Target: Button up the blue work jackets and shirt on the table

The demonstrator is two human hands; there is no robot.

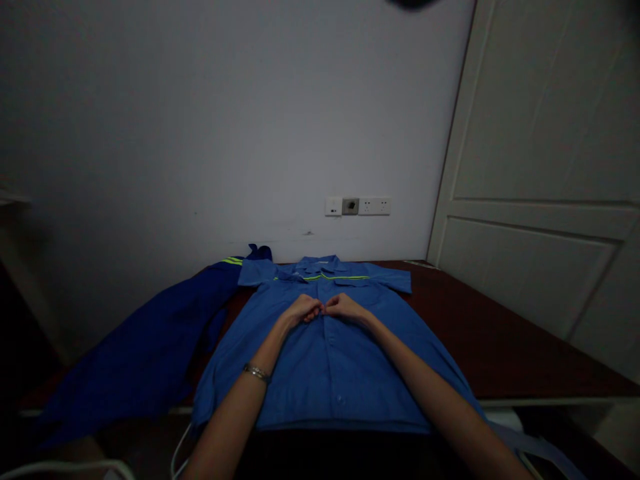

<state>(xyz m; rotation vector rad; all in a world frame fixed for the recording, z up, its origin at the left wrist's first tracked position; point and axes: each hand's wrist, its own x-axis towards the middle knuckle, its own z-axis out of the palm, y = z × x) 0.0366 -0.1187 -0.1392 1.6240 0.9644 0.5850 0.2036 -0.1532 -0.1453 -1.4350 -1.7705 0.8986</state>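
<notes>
A dark reddish-brown counter [480, 333] with a pale front edge carries two garments; a short-sleeved blue shirt [295, 373] lies spread in the middle, front up, collar at the far side and hem reaching past the front edge; left of it lies a darker blue garment [160, 327] with yellow-green stripes, rumpled, its near end also over that edge.

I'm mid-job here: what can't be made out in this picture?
- Head view: exactly which bit of the blue shirt the left hand and right hand pinch; their own fingers cover it.
- Head view: the lower end of the dark blue garment; lost in deep shadow.
- Head view: the thick white cord's full run; cut off by the picture's edge.
</notes>
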